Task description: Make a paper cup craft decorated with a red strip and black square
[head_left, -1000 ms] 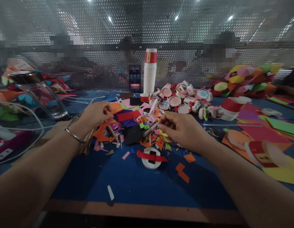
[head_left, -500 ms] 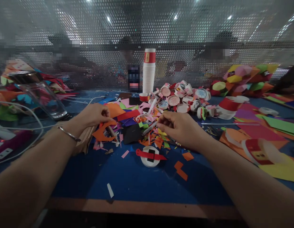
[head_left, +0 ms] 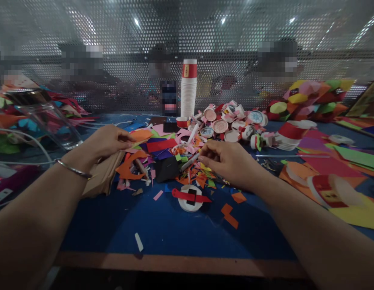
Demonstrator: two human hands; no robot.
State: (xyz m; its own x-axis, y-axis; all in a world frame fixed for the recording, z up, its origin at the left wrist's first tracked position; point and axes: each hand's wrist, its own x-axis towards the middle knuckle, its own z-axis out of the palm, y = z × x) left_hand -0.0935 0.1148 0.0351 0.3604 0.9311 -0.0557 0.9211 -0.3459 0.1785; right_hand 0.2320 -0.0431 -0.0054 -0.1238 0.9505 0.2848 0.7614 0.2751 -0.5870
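My left hand [head_left: 106, 141], with a metal bangle on the wrist, rests over a heap of coloured paper scraps [head_left: 162, 157]; its fingers are pinched on the edge of an orange paper piece [head_left: 142, 135]. My right hand [head_left: 227, 161] hovers over the scraps with thumb and fingers pinched on the end of a grey marker pen [head_left: 189, 162]. In front of both hands lies a white paper-cup bottom [head_left: 190, 198] with a red strip and a black square stuck across it. A black paper square [head_left: 166, 169] lies between my hands.
A tall stack of paper cups [head_left: 188, 90] stands at the back by a perforated screen. Cut cup bottoms [head_left: 232, 125] are piled behind my right hand. A glass jar [head_left: 50, 125] lies left; coloured sheets [head_left: 352, 161] spread right. The blue table [head_left: 162, 229] ends in a wooden edge.
My left hand has slid up and left from the orange cut-out onto an orange sheet's edge. My right hand has barely shifted, still pinching the pen.
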